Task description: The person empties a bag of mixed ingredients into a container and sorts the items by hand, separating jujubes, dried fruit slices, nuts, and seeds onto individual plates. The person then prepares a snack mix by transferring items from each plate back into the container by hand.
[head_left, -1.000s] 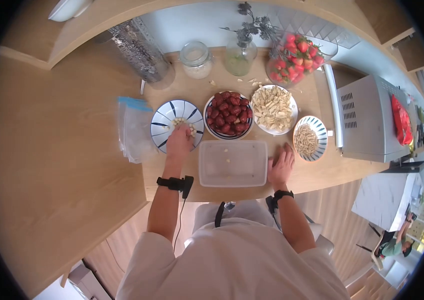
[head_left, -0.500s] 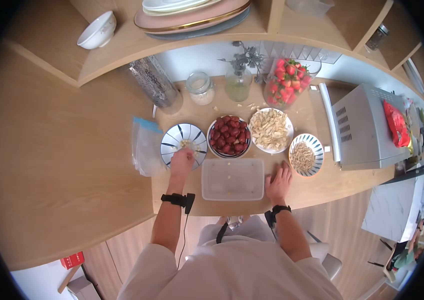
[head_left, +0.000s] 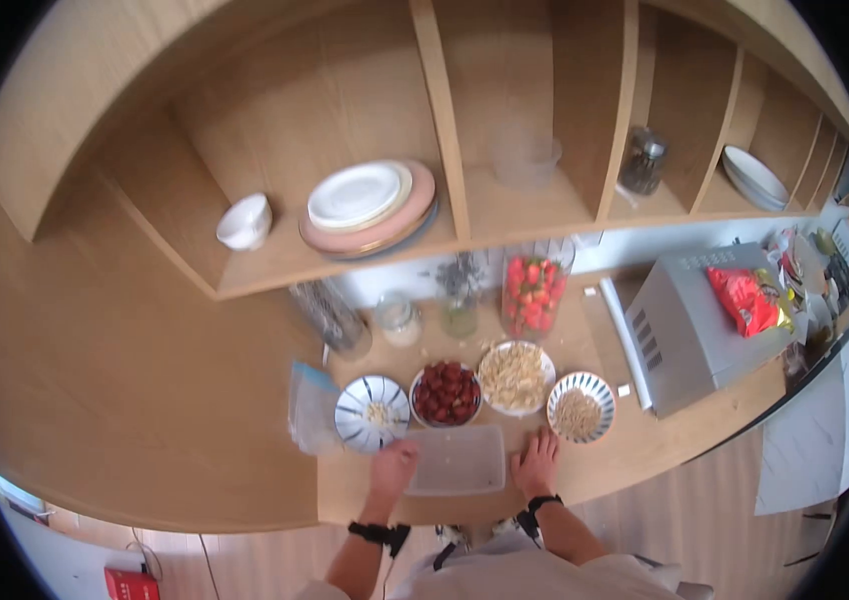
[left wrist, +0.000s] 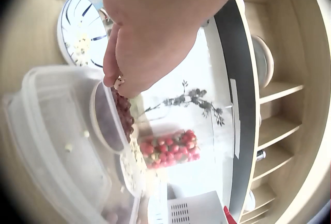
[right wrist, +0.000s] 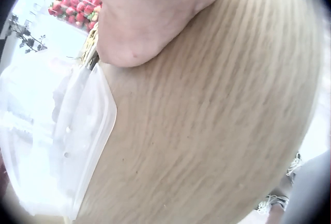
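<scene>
My left hand hovers at the left rim of a clear plastic tub. In the left wrist view its thumb and fingers pinch a small pale seed. A few similar pale pieces lie in the tub. Behind the left hand stands a blue-striped plate with more pale seeds on it. My right hand rests on the table just right of the tub, its fingers spread and holding nothing.
Beyond the tub stand a bowl of red dates, a plate of pale dried slices and a striped bowl of small tan pieces. Farther back are strawberries in a clear container and a glass jar. A grey appliance stands right.
My left hand has left the striped plate and moved right to the tub's edge. The head view has tilted up, showing more shelves. My right hand stays beside the tub.
</scene>
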A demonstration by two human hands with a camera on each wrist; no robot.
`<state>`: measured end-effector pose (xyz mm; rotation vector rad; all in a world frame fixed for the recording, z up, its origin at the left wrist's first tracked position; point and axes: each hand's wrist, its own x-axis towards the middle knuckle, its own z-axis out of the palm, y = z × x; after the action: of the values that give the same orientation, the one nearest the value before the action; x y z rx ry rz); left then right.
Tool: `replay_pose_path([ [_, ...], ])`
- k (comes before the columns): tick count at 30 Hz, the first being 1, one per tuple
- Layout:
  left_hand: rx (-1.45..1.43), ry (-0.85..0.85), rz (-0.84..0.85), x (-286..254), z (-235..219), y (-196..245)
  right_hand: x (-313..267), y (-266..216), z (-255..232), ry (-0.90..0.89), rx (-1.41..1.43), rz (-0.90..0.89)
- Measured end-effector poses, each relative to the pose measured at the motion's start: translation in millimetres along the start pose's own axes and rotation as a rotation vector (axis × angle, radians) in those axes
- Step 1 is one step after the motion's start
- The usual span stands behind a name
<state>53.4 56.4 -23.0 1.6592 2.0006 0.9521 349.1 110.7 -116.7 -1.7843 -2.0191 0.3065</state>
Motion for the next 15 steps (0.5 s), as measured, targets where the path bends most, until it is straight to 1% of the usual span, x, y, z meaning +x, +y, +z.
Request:
replay_pose_path([
  [2, -0.040, -0.027, 0.010, -13, 18, 11, 0, 0, -4, 0.023, 0.021, -0.008],
  [4, 0.007, -0.094, -0.043, -23, 25, 26, -2, -1, -3, 0.009, 0.032, -0.011],
  [5, 0.010, -0.092, -0.037, -25, 31, 25, -3, 0, -3, 0.010, 0.044, -0.014],
  [7, 0.069, -0.245, -0.059, -31, 40, 23, -4, 3, -1, 0.010, 0.037, -0.028],
  [8, 0.065, -0.244, -0.065, -35, 43, 21, -5, 5, 0, 0.010, 0.029, -0.042],
  [10, 0.175, -0.294, -0.013, -33, 47, 24, -4, 5, 2, 0.014, 0.013, -0.044],
  [11, 0.169, -0.292, -0.011, -32, 50, 24, -3, 5, 3, 0.023, 0.000, -0.040],
  [13, 0.134, -0.335, -0.108, -32, 55, 18, -2, 6, 5, 0.004, -0.018, -0.030],
  [15, 0.167, -0.343, -0.100, -28, 58, 14, -3, 5, 3, -0.022, -0.038, -0.012],
])
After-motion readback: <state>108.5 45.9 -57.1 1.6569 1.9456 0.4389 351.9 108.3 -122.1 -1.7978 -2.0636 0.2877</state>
